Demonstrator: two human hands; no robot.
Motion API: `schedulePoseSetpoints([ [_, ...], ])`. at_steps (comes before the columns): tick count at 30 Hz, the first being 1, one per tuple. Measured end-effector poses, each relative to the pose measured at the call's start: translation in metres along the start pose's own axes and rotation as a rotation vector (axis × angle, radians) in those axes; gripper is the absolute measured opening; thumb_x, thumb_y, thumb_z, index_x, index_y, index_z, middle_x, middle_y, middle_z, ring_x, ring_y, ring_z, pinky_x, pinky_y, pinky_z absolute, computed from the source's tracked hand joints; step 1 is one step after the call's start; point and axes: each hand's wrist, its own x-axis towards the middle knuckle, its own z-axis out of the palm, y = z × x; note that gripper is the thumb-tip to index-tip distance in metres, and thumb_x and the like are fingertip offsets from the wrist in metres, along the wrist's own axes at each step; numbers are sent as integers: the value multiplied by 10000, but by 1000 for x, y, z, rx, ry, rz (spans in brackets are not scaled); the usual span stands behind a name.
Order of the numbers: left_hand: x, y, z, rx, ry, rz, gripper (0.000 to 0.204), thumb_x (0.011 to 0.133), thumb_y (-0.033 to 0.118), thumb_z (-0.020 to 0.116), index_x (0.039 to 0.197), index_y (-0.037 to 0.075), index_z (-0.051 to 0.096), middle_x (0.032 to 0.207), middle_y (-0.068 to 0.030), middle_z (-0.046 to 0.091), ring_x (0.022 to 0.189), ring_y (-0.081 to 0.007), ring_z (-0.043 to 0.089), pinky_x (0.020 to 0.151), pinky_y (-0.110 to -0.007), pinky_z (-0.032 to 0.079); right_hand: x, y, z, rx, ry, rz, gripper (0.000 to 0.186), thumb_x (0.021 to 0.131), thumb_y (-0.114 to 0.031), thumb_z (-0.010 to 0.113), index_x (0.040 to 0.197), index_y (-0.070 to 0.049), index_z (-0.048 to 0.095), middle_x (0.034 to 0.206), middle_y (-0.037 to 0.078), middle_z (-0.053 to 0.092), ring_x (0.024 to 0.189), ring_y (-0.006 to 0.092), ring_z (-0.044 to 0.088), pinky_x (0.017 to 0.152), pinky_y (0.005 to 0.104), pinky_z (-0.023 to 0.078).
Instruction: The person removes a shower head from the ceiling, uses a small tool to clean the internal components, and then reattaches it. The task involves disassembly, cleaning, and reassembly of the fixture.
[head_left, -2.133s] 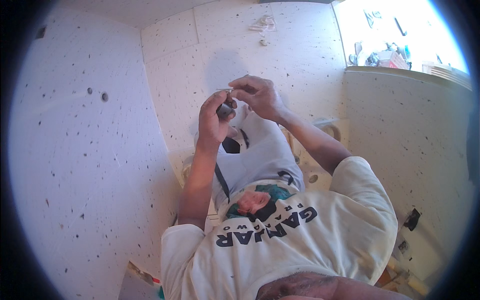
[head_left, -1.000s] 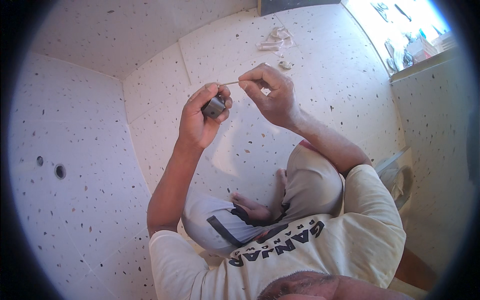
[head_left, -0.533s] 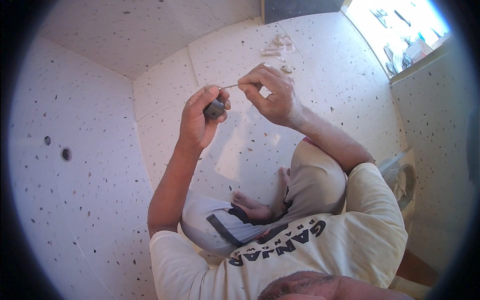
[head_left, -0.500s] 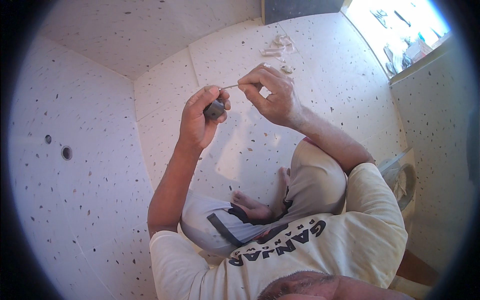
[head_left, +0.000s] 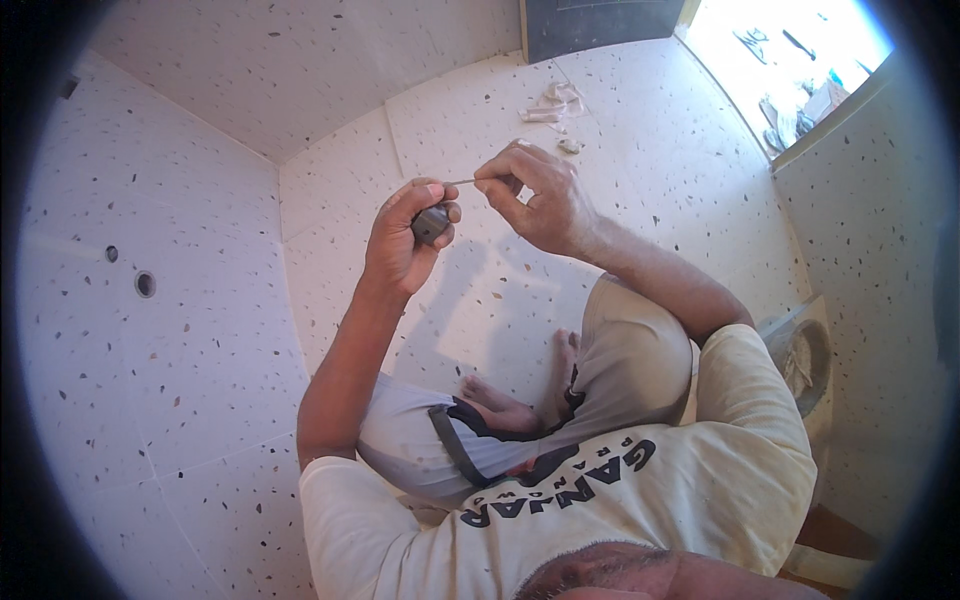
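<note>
My left hand (head_left: 393,240) is closed around a dark grey, thick, rounded block (head_left: 431,225), gripped against the palm. A thin metal-looking rod (head_left: 461,182) spans the short gap between my hands. Its left end meets my left thumb and forefinger; whether it is joined to the block is hidden by the fingers. My right hand (head_left: 548,205) pinches the rod's other end between thumb and forefinger, with the remaining fingers curled. Both hands are held up above the speckled floor, in front of my bent legs.
White crumpled scraps (head_left: 562,100) and a small lump (head_left: 570,146) lie on the floor beyond my hands. A round container (head_left: 824,350) stands by the right wall. A dark panel (head_left: 600,28) and a bright doorway with scattered things are at the back. The left wall has round holes (head_left: 145,285).
The view has shifted slightly, so the walls and floor sit a little differently. My hands keep nearly the same pose, with the block and rod still held.
</note>
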Motion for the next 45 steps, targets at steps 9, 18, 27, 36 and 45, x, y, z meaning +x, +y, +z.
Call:
schedulePoseSetpoints([
  [9, -2, 3, 6, -7, 26, 46, 244, 895, 121, 648, 1113, 17, 611, 934, -80, 637, 820, -139, 592, 533, -254, 443, -2, -6, -4, 38, 36, 53, 67, 867, -28, 676, 930, -12, 659, 822, 92, 656, 674, 146, 627, 606, 287, 510],
  [18, 0, 0, 8, -32, 38, 75, 163, 917, 116, 645, 1068, 55, 634, 980, -85, 668, 826, -139, 594, 551, -268, 447, -1, -6, 0, 37, 51, 83, 72, 857, -30, 678, 924, -10, 660, 814, 94, 654, 667, 148, 629, 605, 289, 515],
  [27, 2, -6, 8, -32, 26, 105, 157, 922, 163, 664, 1044, 68, 644, 1005, -84, 664, 858, -145, 579, 588, -285, 456, -1, -2, 5, 23, 75, 79, 70, 826, -61, 681, 889, -38, 660, 780, 98, 624, 661, 211, 636, 604, 336, 520],
  [36, 1, -6, 9, 43, 21, 162, 149, 921, 138, 662, 1041, 52, 650, 1007, -85, 665, 857, -143, 573, 597, -290, 461, -1, -3, 3, -6, 84, 34, 76, 838, -18, 684, 911, -13, 662, 774, 90, 649, 633, 149, 637, 572, 287, 518],
  [45, 0, -6, 8, 119, 44, 257, 136, 910, 94, 666, 1030, 31, 666, 975, -93, 688, 833, -139, 578, 586, -289, 466, -2, -3, 5, 34, 71, 70, 67, 837, -27, 683, 901, -16, 665, 769, 94, 649, 628, 153, 638, 574, 287, 517],
])
